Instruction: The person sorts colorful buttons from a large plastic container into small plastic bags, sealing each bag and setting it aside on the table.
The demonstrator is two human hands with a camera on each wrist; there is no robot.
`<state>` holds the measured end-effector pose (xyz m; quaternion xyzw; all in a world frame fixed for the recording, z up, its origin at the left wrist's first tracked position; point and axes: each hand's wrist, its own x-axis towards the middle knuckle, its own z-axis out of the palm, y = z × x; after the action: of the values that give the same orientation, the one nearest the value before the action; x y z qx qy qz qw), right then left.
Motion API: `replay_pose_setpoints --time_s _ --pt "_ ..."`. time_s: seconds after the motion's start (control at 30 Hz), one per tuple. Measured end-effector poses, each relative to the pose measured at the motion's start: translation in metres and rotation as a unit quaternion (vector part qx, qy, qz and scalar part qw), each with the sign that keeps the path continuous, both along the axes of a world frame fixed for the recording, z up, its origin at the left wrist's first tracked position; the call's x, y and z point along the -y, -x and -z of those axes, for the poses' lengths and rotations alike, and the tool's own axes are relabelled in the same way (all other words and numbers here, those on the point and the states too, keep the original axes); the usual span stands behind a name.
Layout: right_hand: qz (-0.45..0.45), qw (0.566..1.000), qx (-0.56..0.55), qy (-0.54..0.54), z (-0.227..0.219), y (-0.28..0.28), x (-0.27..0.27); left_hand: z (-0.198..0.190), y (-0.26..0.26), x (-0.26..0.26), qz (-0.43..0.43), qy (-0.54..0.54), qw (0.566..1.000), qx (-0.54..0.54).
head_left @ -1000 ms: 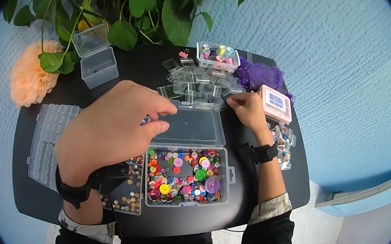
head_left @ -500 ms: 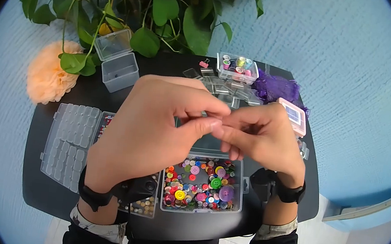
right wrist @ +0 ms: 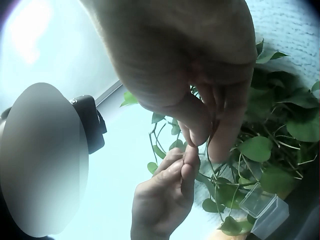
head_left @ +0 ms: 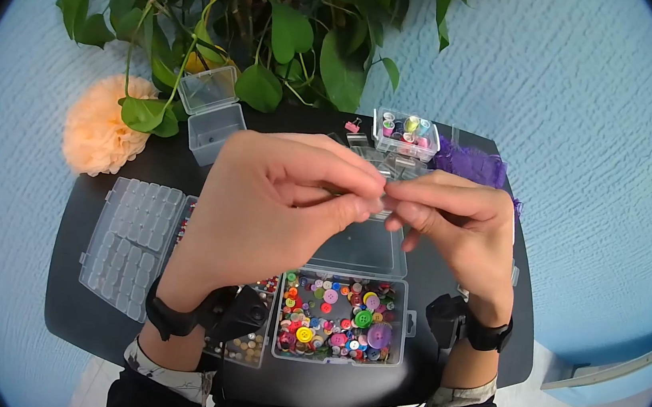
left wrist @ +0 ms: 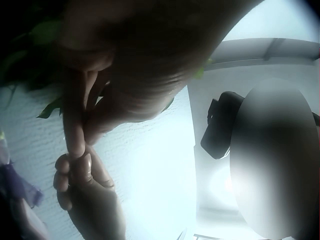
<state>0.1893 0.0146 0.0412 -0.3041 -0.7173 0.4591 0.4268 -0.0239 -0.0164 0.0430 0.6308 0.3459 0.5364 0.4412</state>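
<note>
Both hands are raised over the tray in the head view, with their fingertips meeting. The left hand (head_left: 261, 204) pinches a small clear plastic piece (head_left: 388, 203) between thumb and fingers. From the other side, the right hand (head_left: 464, 227) pinches the same piece. Most of it is hidden by the fingertips, so I cannot tell its exact kind. In the left wrist view the right hand (left wrist: 95, 200) sits just below the left fingertips. Behind the hands lies a pile of clear plastic pieces (head_left: 401, 164). Below them, a clear box (head_left: 407, 313) holds many coloured buttons (head_left: 363, 319).
A bead organiser (head_left: 271, 334) and its lid (head_left: 129, 237) are at left. Behind stand an open clear box (head_left: 216, 133), an orange pompom (head_left: 105, 126), a thread-spool box (head_left: 405, 148), a pink binder clip (head_left: 353, 125) and purple mesh (head_left: 471, 162). Leafy vines (head_left: 289, 30) hang above.
The right hand has come from the plastic pile to the left hand, and their fingertips have met. The head view has shifted, so the table sits lower and further right.
</note>
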Motion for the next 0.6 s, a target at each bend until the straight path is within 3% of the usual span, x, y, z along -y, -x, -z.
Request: replay_pose_setpoints --time_s 0.03,0.07,0.37,0.6 --pt "0.001 0.999 -0.006 -0.040 0.0007 -0.0004 -0.0013 0.0015 0.0002 -0.0010 0.011 -0.069 0.997 0.020" --pt "0.000 0.999 -0.006 -0.042 0.0005 0.0008 -0.0010 0.0007 -0.0002 -0.0003 0.010 -0.071 0.997 0.020" --pt "0.024 0.996 -0.031 -0.078 0.0029 0.0021 -0.0012 -0.0066 0.0015 0.0005 0.023 -0.011 0.997 0.072" --pt "0.044 0.993 -0.047 -0.101 0.0039 0.0023 -0.0033 -0.0030 -0.0054 -0.0038 -0.043 -0.010 0.992 0.122"
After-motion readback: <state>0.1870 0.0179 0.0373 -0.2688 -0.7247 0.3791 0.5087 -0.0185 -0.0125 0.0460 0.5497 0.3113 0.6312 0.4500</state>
